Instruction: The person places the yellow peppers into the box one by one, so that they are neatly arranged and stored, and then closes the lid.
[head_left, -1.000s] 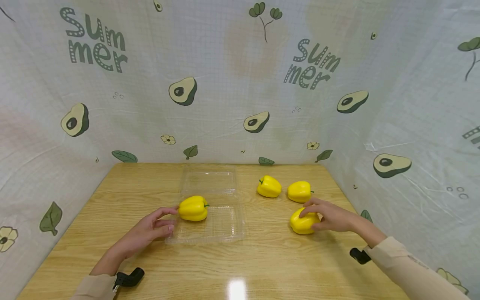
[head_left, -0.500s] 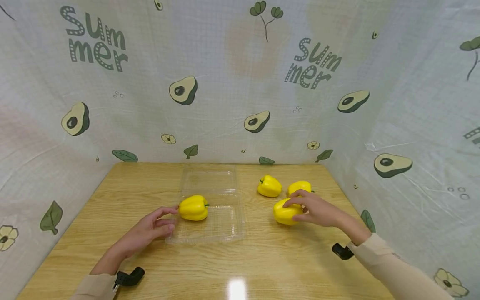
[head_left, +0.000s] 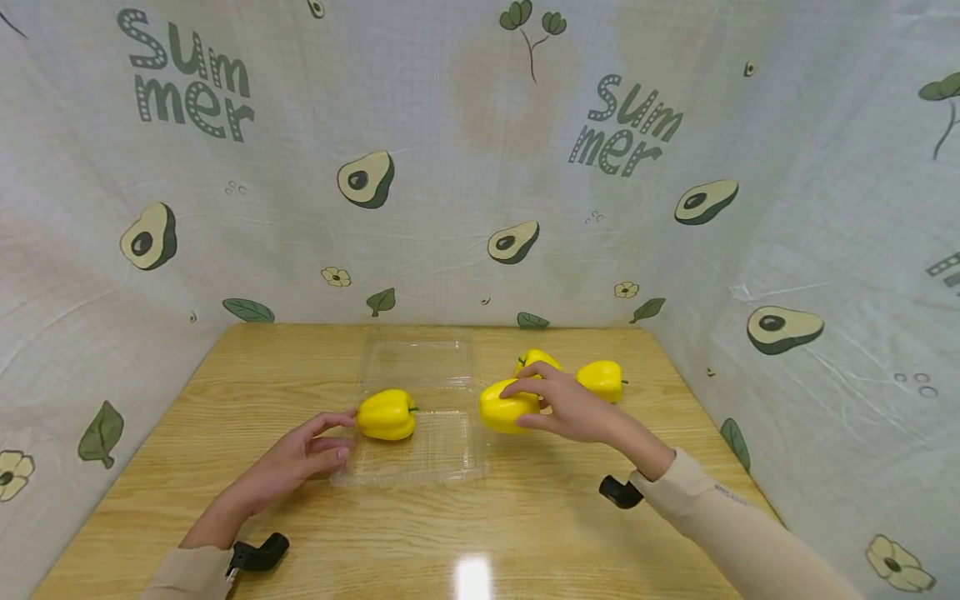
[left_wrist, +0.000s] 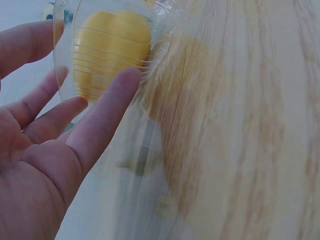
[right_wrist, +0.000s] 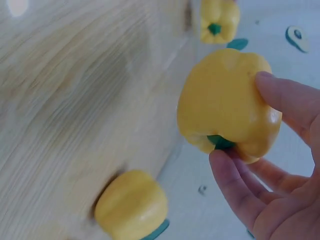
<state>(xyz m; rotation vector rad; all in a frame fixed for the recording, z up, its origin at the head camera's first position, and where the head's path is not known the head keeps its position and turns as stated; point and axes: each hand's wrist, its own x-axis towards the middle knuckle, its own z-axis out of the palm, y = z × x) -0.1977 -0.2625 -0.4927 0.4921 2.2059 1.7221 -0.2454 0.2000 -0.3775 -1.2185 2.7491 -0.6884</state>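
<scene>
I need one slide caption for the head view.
Right hand holds a yellow pepper; a second pepper lies in the open clear container near left hand.

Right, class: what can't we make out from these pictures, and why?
Head view: the left back pepper, partly hidden by the right hand.
Head view: the right side of the held pepper, behind that hand.
Head view: print on the right sleeve, too small to read.
Left wrist view: part of the clear container, cut off by the top edge.
Left wrist view: part of the left hand, cut off by the left edge.
</scene>
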